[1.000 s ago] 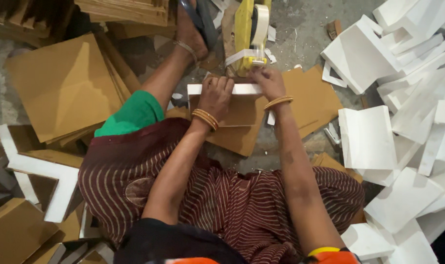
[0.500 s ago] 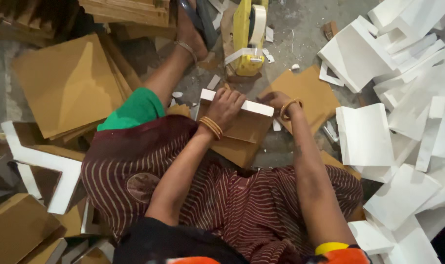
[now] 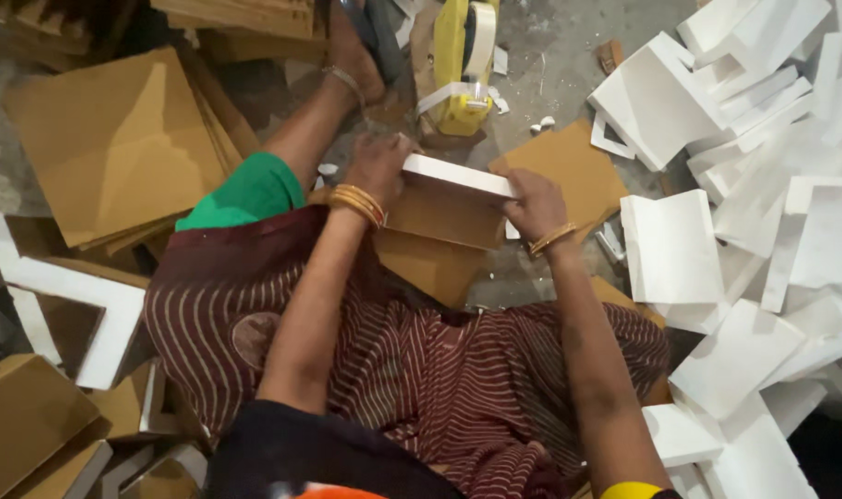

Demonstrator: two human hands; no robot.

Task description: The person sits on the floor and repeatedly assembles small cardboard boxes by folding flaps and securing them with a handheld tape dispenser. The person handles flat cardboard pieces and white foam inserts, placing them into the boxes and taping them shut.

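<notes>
A white foam strip (image 3: pixel 458 176) is held at both ends over the lap, above the middle of the floor (image 3: pixel 569 55), with a brown cardboard sheet (image 3: pixel 444 217) pressed right under it. The left hand (image 3: pixel 377 168) is closed over the strip's left end, its fingers (image 3: pixel 398 148) curled over the top edge and holding strip and sheet together. The right hand (image 3: pixel 532 205) is closed on the strip's right end, fingers wrapped narrowly around foam and cardboard. Gold bangles (image 3: pixel 356 203) are worn on the left wrist, and a further one is seen on the right wrist. A second cardboard piece (image 3: pixel 430 268) lies just beneath the held sheet, resting against the striped maroon skirt (image 3: pixel 421 370).

Just beyond the hands, toward the far edge of the floor, a yellow tape dispenser (image 3: pixel 463 65) is seen, beside a bare foot (image 3: pixel 352 55) with an anklet. A loose cardboard square (image 3: pixel 569 171) lies just right of the right hand. A stack of cardboard sheets (image 3: pixel 107 139) is spread toward the left edge of the floor, with white foam corner frames (image 3: pixel 70 296) nearer the near left corner. A large heap of white foam pieces (image 3: pixel 763 185) fills the right side of the floor
</notes>
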